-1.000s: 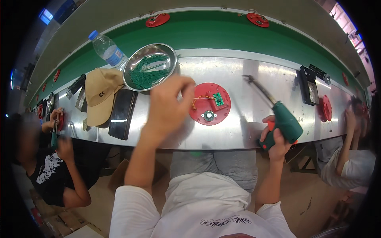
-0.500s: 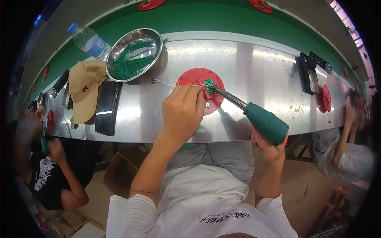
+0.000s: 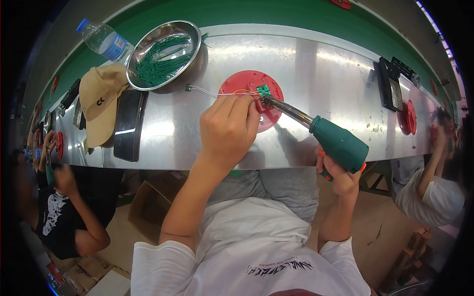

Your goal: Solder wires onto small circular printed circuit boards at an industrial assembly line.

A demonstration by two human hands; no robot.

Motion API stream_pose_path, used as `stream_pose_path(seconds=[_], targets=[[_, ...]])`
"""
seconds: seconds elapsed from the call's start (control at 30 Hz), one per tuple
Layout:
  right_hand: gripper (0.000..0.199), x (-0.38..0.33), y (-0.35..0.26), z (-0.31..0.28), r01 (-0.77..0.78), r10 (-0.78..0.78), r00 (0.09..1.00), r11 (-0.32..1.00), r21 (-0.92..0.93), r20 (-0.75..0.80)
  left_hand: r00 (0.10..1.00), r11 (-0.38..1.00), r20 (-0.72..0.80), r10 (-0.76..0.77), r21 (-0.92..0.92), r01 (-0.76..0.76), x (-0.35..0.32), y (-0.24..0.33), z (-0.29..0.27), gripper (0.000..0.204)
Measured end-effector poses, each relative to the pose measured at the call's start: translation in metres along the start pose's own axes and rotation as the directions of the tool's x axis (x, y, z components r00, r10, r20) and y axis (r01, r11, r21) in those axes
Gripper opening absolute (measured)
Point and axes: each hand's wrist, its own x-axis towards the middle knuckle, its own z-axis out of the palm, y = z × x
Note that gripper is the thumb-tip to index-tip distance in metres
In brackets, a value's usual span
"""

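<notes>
A red round disc (image 3: pixel 264 118) lies on the steel bench, with a small green circuit board (image 3: pixel 263 90) on top and thin wires trailing left to a tiny part (image 3: pixel 188 88). My left hand (image 3: pixel 228 129) rests on the disc's left half, fingers pinched against it beside the board. A green electric screwdriver (image 3: pixel 332 139) is gripped in my right hand (image 3: pixel 340 176) at the bench's front edge. Its metal bit slants up and left, and the tip touches the disc just below the circuit board.
A steel bowl of green ties (image 3: pixel 164 55), a plastic bottle (image 3: pixel 105 40), a tan cap (image 3: pixel 100 102) and a dark phone (image 3: pixel 129 125) sit left. A black device (image 3: pixel 390 88) and another red disc (image 3: pixel 409 117) lie right. Other people work at both sides. A green belt (image 3: pixel 276 15) runs behind.
My right hand raised the screwdriver from the bench edge and brought its tip onto the disc. My left hand settled on the disc and stays there.
</notes>
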Motion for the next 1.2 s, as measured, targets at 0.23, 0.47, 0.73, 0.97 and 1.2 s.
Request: stream_pose_path(seconds=[0.23,0.47,0.73,0.97,1.2], targets=[[0.038,0.001,-0.008,0.006,-0.114,0.118,0.992,0.988,0.101,-0.033,0.999,1.0,0.036,-0.023,0.006,0.023,-0.001,0.001,-0.002,0.009],[0.045,0.003,-0.006,0.006,-0.066,0.075,0.995,0.989,0.135,-0.067,0.999,0.999,-0.008,0.033,0.015,-0.032,-0.001,-0.003,0.001,0.008],[0.041,-0.001,-0.002,0.007,0.027,-0.002,0.985,0.989,0.143,-0.17,0.999,0.998,-0.008,0.041,0.037,-0.04,-0.001,-0.002,0.002,0.008],[0.039,-0.004,-0.003,0.005,0.013,-0.002,0.995,0.994,0.107,-0.097,0.999,0.999,0.008,0.042,0.033,-0.042,-0.001,-0.001,0.001,0.009],[0.038,-0.008,-0.001,0.004,-0.049,0.06,0.995,0.989,0.138,-0.084,0.997,0.997,0.016,0.069,0.037,-0.07,-0.002,-0.001,0.003,0.014]])
